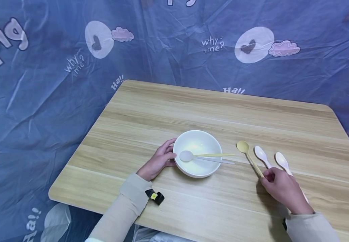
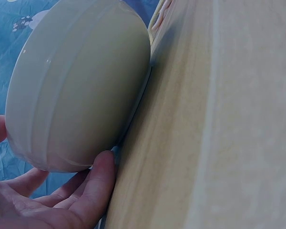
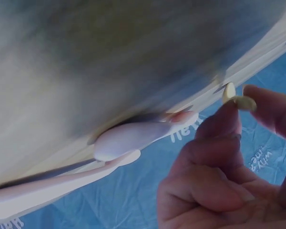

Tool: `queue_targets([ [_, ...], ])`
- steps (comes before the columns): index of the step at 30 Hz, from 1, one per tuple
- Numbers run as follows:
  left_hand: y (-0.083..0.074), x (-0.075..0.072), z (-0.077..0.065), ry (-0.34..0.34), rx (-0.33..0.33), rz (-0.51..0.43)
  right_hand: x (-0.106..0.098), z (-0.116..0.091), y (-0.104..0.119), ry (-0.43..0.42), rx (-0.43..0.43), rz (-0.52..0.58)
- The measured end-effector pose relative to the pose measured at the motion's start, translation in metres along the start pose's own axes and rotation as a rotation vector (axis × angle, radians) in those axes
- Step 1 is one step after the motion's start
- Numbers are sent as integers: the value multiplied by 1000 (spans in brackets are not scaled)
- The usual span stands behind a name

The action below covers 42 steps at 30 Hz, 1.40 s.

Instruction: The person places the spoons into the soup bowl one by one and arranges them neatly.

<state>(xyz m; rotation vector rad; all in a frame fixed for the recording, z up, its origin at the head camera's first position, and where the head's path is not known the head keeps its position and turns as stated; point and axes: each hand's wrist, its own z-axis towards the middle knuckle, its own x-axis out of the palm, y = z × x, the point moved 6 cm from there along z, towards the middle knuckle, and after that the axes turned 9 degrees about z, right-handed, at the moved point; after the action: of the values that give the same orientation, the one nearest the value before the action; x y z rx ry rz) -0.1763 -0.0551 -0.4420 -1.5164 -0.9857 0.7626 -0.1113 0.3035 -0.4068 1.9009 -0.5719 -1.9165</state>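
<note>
Here's the right hand (image 1: 283,188), thumb and forefinger pinched together on the handle of a yellow spoon (image 1: 254,164); the spoon's round head points away from that hand, ahead and to its left; whether it touches the tabletop (image 1: 162,111) is hard to tell; just ahead of the same hand, there's a white spoon (image 1: 260,153), with a second white spoon (image 1: 281,159) to its right, both heads beyond the knuckles; over to the left hand (image 1: 159,160) now, spread partway and curved about the side of a white bowl (image 1: 197,171), thumb by the rim, a fingertip low on the outer wall near the base; the bowl sits upright just right of that hand, well apart from the right one; inside it, a white-handled spoon (image 1: 213,159) and a yellow-handled spoon (image 1: 213,155) overlap, heads toward the left hand, handles jutting over the rim toward the right; beyond both hands and the tabletop, blue printed cloth (image 1: 177,60) hangs in creases.
</note>
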Motion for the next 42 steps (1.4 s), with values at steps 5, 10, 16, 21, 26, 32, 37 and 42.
queue_targets([
  [5, 1, 0, 0, -1, -1, 3, -2, 1, 4, -55, -29, 9],
  [10, 1, 0, 0, 1, -2, 7, -4, 0, 6, -97, -33, 31],
  [16, 1, 0, 0, -1, -1, 2, -11, 0, 12, -178, -16, 71],
  [21, 1, 0, 0, 0, -2, 3, -16, -1, 13, -241, 39, 128],
  [26, 1, 0, -1, 0, -2, 6, -22, -1, 14, -313, 90, 165],
  [32, 0, -1, 0, 2, 1, 4, -25, 0, 15, -350, 135, 203],
  [37, 1, -1, -1, 3, -1, 8, -26, 1, 15, -389, 200, 275],
  [42, 1, -1, -1, 9, -3, 6, -26, 1, 12, -443, 302, 401],
])
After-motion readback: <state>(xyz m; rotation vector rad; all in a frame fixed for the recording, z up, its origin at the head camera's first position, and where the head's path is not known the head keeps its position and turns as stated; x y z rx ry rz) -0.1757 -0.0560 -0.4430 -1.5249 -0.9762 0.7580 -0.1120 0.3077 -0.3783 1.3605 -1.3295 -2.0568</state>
